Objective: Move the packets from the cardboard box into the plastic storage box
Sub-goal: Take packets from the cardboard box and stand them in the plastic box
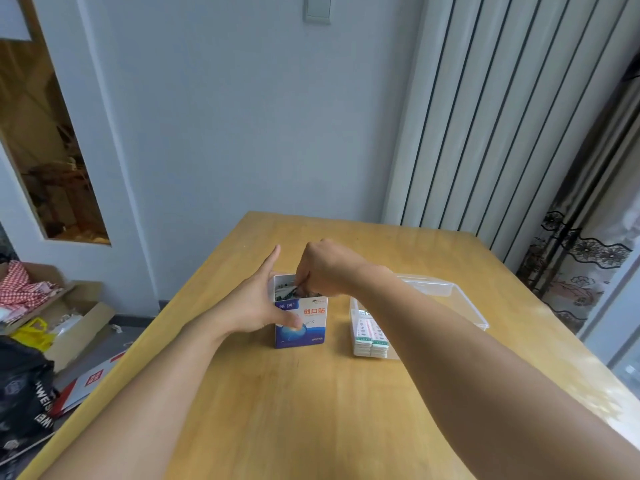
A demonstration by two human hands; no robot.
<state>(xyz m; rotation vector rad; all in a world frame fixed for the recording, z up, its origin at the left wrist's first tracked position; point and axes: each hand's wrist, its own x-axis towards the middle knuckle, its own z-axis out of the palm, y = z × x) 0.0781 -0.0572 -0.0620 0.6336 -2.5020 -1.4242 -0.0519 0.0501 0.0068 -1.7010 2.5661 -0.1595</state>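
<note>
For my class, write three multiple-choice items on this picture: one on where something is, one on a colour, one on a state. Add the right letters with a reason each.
1. Where is the plastic storage box relative to the cardboard box?
A. To its right
B. To its left
C. On top of it

2. What colours is the front of the cardboard box?
A. Black and green
B. White and blue
C. Pink and yellow

3. What is the right hand doing?
A. Lying flat on the table
B. Lifting the storage box
C. Reaching into the open cardboard box

Answers: 1 A, the clear box sits to the right with packets inside. 2 B, white above, blue below. 3 C, its fingers curl into the open top while the left hand steadies the box.
</note>
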